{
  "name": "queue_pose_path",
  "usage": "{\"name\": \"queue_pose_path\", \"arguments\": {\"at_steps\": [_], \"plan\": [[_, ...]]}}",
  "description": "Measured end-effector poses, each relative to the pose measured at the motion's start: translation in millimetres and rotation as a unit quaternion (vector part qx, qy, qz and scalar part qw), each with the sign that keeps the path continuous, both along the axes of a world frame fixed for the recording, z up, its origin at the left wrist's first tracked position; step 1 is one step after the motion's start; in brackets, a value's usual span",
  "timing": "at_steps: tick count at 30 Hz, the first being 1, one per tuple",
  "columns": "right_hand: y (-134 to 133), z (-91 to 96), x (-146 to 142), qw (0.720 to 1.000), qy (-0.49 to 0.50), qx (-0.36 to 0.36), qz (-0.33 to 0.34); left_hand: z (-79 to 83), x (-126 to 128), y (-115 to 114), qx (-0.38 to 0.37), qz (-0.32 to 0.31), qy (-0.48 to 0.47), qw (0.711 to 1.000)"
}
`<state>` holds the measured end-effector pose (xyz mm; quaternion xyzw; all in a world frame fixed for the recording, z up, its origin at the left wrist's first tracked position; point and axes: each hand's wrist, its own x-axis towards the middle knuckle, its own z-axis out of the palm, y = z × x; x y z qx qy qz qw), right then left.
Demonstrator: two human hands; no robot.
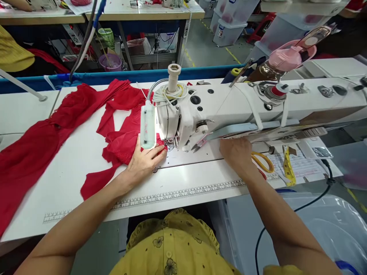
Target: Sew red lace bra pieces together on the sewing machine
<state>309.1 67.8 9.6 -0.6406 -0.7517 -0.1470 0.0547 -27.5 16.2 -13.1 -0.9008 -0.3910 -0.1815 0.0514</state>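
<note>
My left hand lies with its fingers stretched out on red fabric, beside the presser foot of a white sewing machine. Lace texture shows on the fabric near the fingers. My right hand reaches beneath the machine's arm; its fingers are hidden there, and I cannot make out what they touch. Left of that hand, pointed blades stick out below a pale blue strip tied to the machine. A small lamp hangs just above my left hand.
More red fabric spreads to the left. A printed ruler runs along the table's front edge. At the right lie yellow scissor handles, a tape measure and papers. A clear plastic bin stands below.
</note>
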Motion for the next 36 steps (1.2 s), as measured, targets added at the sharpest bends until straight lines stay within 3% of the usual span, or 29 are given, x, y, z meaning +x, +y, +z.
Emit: {"name": "queue_pose_path", "arguments": {"at_steps": [4,8,10,14,27,36], "plan": [[-39,12.5,-28,1.0,0.026,0.006,0.014,1.1,1,1,-0.009,0.005,0.005,1.0],[-66,3.6,-65,0.967,0.101,-0.088,0.215,3.0,2,1,-0.002,0.007,0.015,1.0],[-66,-4.8,-78,0.957,0.103,-0.088,0.256,3.8,2,2,0.008,0.004,0.015,1.0],[-55,-15.3,-88,0.958,0.108,-0.057,0.261,5.2,3,3,0.018,-0.005,0.006,1.0],[-52,-20.2,-87,0.955,0.142,0.017,0.258,3.4,1,1,0.014,-0.006,0.008,1.0],[-52,-22.4,-89,0.955,0.141,-0.002,0.261,4.7,1,1,0.014,-0.008,0.007,1.0]]}}
